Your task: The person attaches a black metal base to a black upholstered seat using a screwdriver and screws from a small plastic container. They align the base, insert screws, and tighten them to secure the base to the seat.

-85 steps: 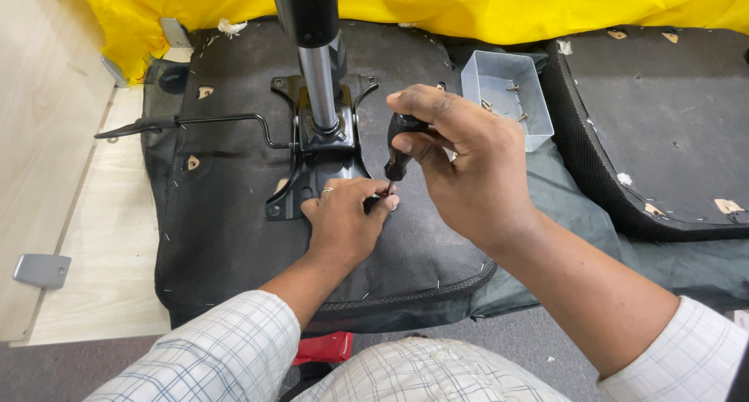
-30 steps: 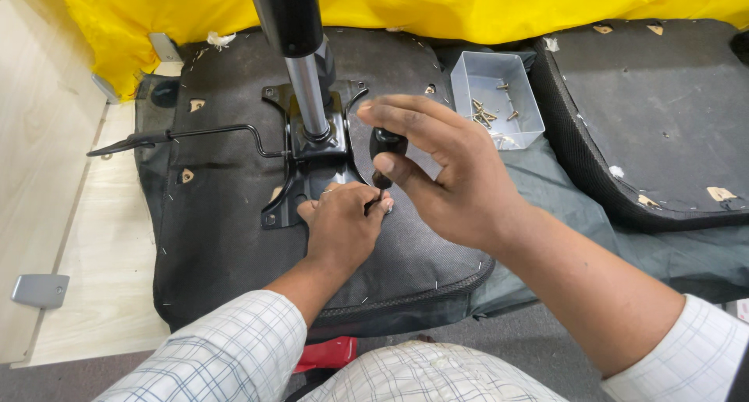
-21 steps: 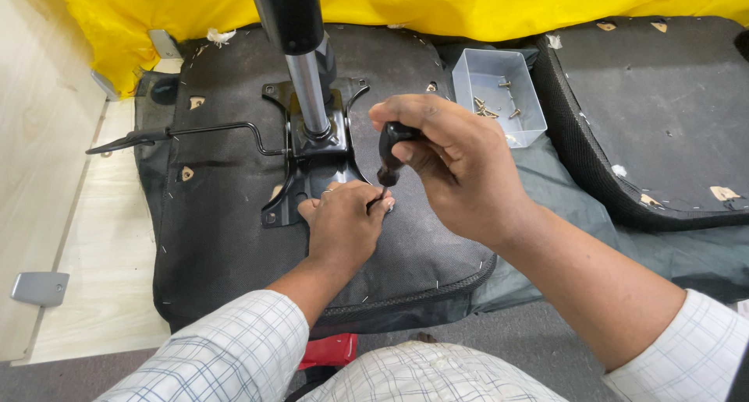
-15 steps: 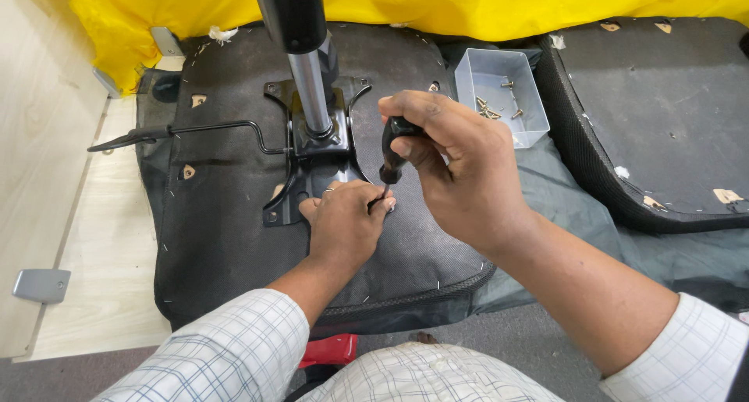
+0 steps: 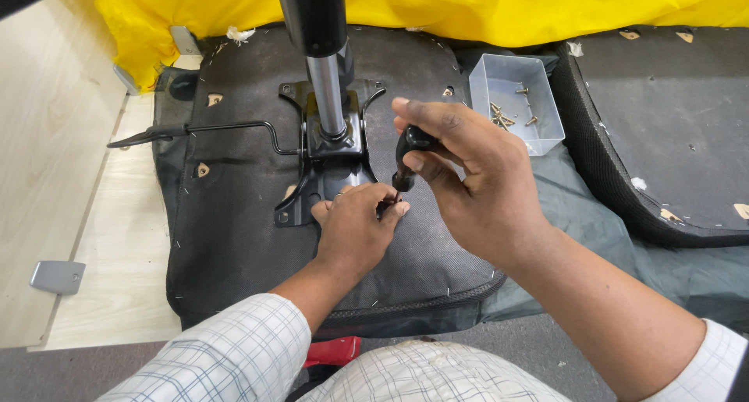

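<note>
An upturned black chair seat (image 5: 234, 238) lies before me with a black metal mechanism plate (image 5: 324, 168) bolted on and a gas cylinder (image 5: 320, 51) rising from it. My right hand (image 5: 476, 184) grips a black-handled screwdriver (image 5: 409, 148), held nearly upright with its tip at the plate's near right corner. My left hand (image 5: 355, 230) rests on the seat, with its fingertips pinched around the screwdriver tip. The screw under the tip is hidden by my fingers.
A grey plastic tray (image 5: 515, 98) with several screws stands to the right of the seat. Another black seat pad (image 5: 671, 137) lies at the far right. Yellow cloth (image 5: 546, 4) runs along the back. A wooden board (image 5: 55, 160) and a small grey part (image 5: 56, 277) are on the left.
My right hand has shifted its grip round the screwdriver handle, turning it, while the tip stays in place. My left hand has stayed at the tip.
</note>
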